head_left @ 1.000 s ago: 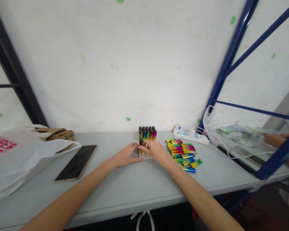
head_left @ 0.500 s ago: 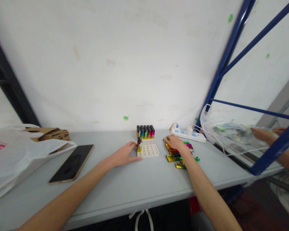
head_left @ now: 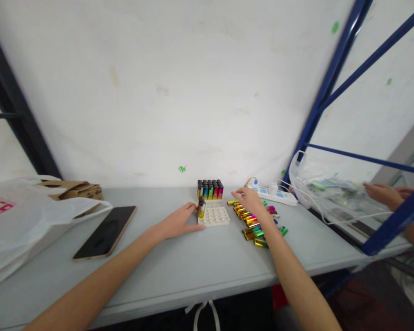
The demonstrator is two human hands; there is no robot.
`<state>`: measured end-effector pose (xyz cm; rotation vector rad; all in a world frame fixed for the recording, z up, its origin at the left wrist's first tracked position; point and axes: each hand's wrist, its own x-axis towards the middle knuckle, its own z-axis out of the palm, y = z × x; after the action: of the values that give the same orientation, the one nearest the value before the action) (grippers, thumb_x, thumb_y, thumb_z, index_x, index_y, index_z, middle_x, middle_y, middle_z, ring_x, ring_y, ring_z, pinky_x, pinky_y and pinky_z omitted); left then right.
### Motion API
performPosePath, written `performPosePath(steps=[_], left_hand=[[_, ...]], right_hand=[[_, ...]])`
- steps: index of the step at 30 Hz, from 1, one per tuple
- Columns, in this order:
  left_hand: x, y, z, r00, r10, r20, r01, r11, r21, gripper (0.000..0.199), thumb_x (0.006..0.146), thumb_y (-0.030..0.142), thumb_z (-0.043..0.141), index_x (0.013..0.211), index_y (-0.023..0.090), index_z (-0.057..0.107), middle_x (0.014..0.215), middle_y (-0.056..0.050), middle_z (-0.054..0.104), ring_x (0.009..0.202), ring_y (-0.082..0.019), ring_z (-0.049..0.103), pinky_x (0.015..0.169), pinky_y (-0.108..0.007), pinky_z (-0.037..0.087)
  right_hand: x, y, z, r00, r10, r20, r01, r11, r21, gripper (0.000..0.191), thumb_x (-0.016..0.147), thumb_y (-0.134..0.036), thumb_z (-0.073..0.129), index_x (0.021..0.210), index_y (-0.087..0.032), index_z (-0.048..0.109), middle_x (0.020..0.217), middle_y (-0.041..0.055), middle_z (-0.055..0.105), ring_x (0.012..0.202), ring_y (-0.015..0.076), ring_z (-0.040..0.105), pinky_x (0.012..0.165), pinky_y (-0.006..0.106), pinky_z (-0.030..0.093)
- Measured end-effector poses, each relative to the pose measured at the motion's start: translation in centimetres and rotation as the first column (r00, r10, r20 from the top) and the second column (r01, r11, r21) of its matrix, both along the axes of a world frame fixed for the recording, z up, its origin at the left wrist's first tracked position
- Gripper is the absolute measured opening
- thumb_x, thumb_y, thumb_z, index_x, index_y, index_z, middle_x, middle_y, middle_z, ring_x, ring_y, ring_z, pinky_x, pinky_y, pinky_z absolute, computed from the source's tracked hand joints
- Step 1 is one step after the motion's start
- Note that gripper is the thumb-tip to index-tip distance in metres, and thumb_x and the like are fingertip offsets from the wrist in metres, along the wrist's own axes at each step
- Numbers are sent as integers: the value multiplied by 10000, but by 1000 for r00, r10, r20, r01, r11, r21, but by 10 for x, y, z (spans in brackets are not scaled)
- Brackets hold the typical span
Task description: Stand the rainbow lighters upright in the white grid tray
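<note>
A white tray [head_left: 217,217] with rows of small holes lies on the table. Several lighters [head_left: 201,209] stand upright at its left end. My left hand [head_left: 179,221] grips the tray's left side, thumb at the front corner and fingers by the standing lighters. My right hand [head_left: 251,202] hovers over the upper part of a loose pile of shiny coloured lighters [head_left: 250,233], fingers apart; no lighter shows in it. Behind the tray a full block of lighters [head_left: 210,189] with black tops stands in rows.
A phone [head_left: 105,233] lies at left beside a white plastic bag [head_left: 17,225] and folded cardboard [head_left: 77,189]. A white power strip [head_left: 274,195] with cables sits at back right. Beyond the blue frame [head_left: 312,115], a clear bag [head_left: 334,191] and another person's hands [head_left: 382,193] show.
My right hand has lifted slightly off the pile, its fingers stretching left. Some of the lighters lie differently spread. My left hand stays at the tray; the view has shifted slightly.
</note>
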<state>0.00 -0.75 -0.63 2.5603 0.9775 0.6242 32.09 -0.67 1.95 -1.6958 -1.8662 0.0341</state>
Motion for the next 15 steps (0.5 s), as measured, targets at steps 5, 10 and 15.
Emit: performPosePath(steps=[5, 10, 15], left_hand=[[0, 0, 2, 999, 6, -31, -7, 1000, -13, 647, 831, 701, 642, 1199, 171, 593, 1297, -144, 604, 1189, -318, 606, 1084, -429, 459], [-1, 0, 2, 1000, -3, -22, 3, 1000, -4, 632, 835, 691, 649, 1213, 189, 582, 1307, -138, 602, 1202, -313, 603, 1097, -431, 450], [-1, -1, 2, 1000, -6, -4, 6, 1000, -6, 626, 829, 686, 653, 1210, 193, 589, 1296, -130, 612, 1194, -312, 611, 1091, -430, 452]], right_hand=[[-16, 5, 0, 873, 83, -480, -155, 982, -112, 669, 982, -675, 347, 571, -196, 567, 524, 48, 583, 529, 175, 566, 601, 298, 454], [-36, 7, -2, 529, 6, -849, -297, 938, -178, 693, 855, -891, 265, 625, -246, 372, 460, -92, 233, 367, 85, 208, 386, 227, 217], [-40, -4, 2, 590, 258, -765, -415, 910, -13, 590, 868, -761, 476, 876, -185, 601, 622, -40, 478, 514, 113, 419, 495, 234, 368]])
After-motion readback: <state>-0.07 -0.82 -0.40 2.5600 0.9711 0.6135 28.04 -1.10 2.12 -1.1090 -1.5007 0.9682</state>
